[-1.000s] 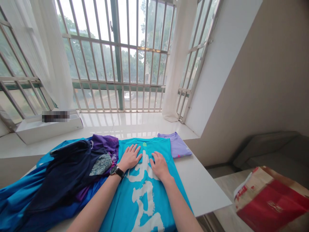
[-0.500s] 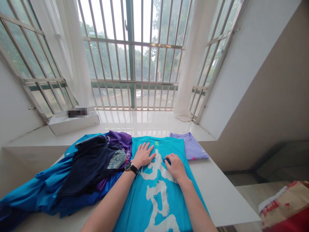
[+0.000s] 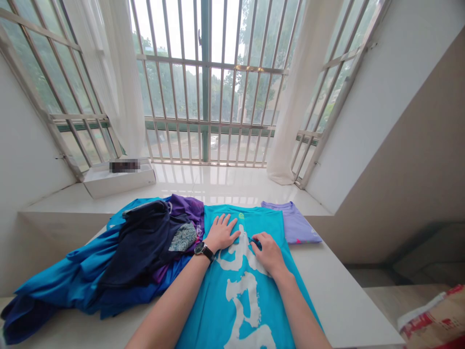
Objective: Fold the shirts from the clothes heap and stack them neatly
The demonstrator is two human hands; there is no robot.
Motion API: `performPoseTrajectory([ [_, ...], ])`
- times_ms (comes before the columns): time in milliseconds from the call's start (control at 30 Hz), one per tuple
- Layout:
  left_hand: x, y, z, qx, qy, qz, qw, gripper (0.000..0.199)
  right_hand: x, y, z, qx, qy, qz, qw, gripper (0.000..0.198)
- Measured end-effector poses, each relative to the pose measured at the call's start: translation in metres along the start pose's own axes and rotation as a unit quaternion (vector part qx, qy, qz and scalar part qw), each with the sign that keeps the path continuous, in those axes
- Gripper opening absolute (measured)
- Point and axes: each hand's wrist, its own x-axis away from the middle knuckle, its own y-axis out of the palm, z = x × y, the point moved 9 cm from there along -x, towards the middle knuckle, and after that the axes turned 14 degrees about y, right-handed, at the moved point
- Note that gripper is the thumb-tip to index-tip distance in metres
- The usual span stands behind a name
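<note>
A turquoise T-shirt (image 3: pixel 214 310) with large white brush-style characters lies spread and folded into a long strip before me. My left hand (image 3: pixel 222 233) rests flat on its upper part with fingers spread, a black-strapped watch (image 3: pixel 204 250) on that wrist. Just to the right, my right hand (image 3: pixel 269 252) has its fingers curled, and a small fold of the turquoise cloth shows between thumb and fingertips. Beyond the shirt's right edge sits a folded lavender T-shirt (image 3: pixel 300 225), partly covered by the turquoise one.
On the left is a heap of clothes: a dark navy garment (image 3: pixel 134 247), a purple garment (image 3: pixel 189 207) and a blue garment (image 3: pixel 69 276). A white box (image 3: pixel 121 182) stands on the windowsill (image 3: pixel 218 186). At lower right is a red and tan bag (image 3: pixel 432 322), below the white table (image 3: pixel 337 295).
The view has turned slightly to the left, so everything sits a little further right. Both hands stay at about the same places on the turquoise T-shirt.
</note>
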Motion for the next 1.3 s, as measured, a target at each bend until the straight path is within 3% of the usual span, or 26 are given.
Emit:
performPoseTrajectory([
  [200, 0.001, 0.0, 0.0, 0.004, 0.001, 0.01, 1.0, 0.063, -0.001, 0.001, 0.0, -0.014, 0.002, -0.007, 1.0, 0.017],
  [333, 0.0, -0.014, 0.006, -0.003, 0.011, 0.023, 1.0, 0.059, -0.002, 0.002, 0.002, -0.026, 0.005, -0.008, 1.0, 0.017],
  [533, -0.009, -0.046, 0.053, -0.013, 0.086, 0.082, 0.993, 0.048, -0.005, 0.006, 0.008, -0.061, 0.021, -0.027, 0.998, 0.021],
  [667, -0.006, -0.028, 0.081, -0.008, 0.134, 0.038, 0.99, 0.044, -0.007, 0.006, 0.014, -0.097, 0.041, -0.026, 0.994, 0.017],
  [800, 0.001, -0.01, 0.082, 0.009, 0.127, 0.009, 0.992, 0.043, -0.008, 0.005, 0.015, -0.12, 0.034, -0.027, 0.992, 0.014],
  [1300, 0.002, -0.016, 0.077, 0.036, 0.103, 0.042, 0.993, 0.04, -0.007, -0.003, 0.014, -0.131, 0.017, -0.004, 0.991, 0.021],
])
